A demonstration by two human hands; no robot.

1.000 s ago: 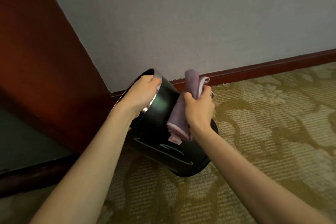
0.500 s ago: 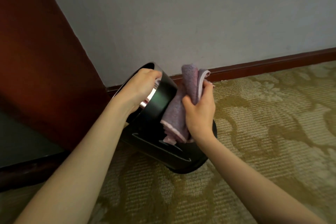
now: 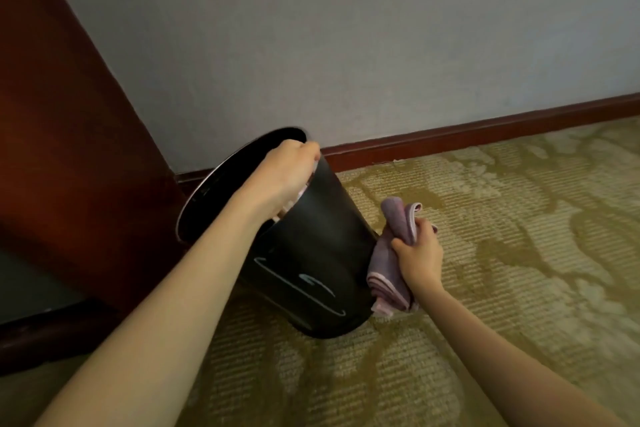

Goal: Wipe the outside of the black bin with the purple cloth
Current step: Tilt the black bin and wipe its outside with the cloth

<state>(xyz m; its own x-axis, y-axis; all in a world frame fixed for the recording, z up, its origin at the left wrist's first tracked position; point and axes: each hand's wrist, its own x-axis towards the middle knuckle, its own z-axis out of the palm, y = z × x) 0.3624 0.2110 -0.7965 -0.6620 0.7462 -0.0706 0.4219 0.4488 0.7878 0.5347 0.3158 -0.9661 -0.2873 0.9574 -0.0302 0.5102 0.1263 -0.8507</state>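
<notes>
Olive-and-cream patterned carpet floor (image 3: 502, 270), ribbed weave with big swirly floral shapes, running from the near edge out to the far wall. Edged along the far side by a dark reddish-brown wooden skirting board (image 3: 485, 130). Bordered on the left by a tall dark red-brown wooden panel (image 3: 62, 135) with a low dark ledge at its foot. Sitting on the carpet left of centre: a glossy black round plastic bin (image 3: 322, 253), tipped toward the left, only its bottom edge touching the pile, mouth leaning at the wooden panel. Otherwise just bare carpet off to the right.
</notes>
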